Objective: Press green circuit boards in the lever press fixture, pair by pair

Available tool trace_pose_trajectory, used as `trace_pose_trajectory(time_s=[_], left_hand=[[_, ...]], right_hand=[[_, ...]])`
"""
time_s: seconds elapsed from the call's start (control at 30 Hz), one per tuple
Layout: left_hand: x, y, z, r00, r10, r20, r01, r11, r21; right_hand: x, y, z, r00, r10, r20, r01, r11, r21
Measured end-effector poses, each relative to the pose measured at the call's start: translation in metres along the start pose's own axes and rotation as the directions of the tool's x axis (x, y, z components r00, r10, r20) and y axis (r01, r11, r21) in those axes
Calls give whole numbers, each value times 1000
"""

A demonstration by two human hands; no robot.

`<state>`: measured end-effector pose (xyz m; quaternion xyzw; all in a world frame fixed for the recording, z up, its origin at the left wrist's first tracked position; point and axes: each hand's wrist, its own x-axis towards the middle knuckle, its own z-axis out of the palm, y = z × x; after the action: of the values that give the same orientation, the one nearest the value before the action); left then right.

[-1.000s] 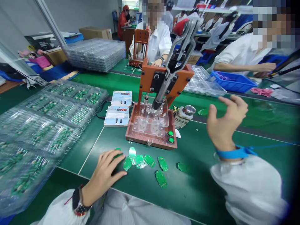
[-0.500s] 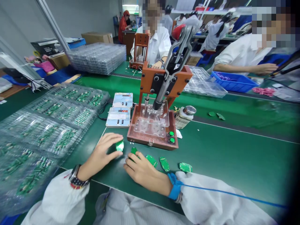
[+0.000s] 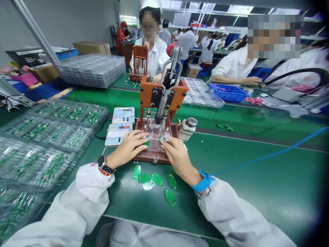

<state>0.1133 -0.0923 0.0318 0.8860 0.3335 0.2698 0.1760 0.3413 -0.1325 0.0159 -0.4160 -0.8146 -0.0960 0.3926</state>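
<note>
My left hand (image 3: 130, 146) reaches onto the base of an orange press fixture (image 3: 164, 93) and pinches a small green circuit board (image 3: 147, 143) at the clear plate. At the same plate, just to the right, my right hand (image 3: 176, 155) has its fingertips pressed together; a sliver of green shows under them. The fixture's lever with a red knob (image 3: 170, 50) stands raised. Several loose green boards (image 3: 154, 179) lie on the green mat between my wrists. A blue wrist strap (image 3: 203, 182) is on my right wrist and a watch (image 3: 104, 166) on my left.
Two small meter boxes (image 3: 119, 133) and clear trays of boards (image 3: 51, 132) lie to the left. A stack of trays (image 3: 92, 69) stands behind them. A jar (image 3: 187, 128) sits right of the fixture. Other people in white coats work across the belt near a blue bin (image 3: 226, 92).
Both hands lifted from the loose boards on the mat and moved forward onto the fixture's base, each carrying a board. The view has shifted back and up.
</note>
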Motion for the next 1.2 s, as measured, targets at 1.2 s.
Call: trace_pose_trajectory(time_s=[1.2], left_hand=[[2,5,5,995,-37,-96,44,996,73]], right_hand=[[15,-11,-14,919,175,352,-174,984,-36]])
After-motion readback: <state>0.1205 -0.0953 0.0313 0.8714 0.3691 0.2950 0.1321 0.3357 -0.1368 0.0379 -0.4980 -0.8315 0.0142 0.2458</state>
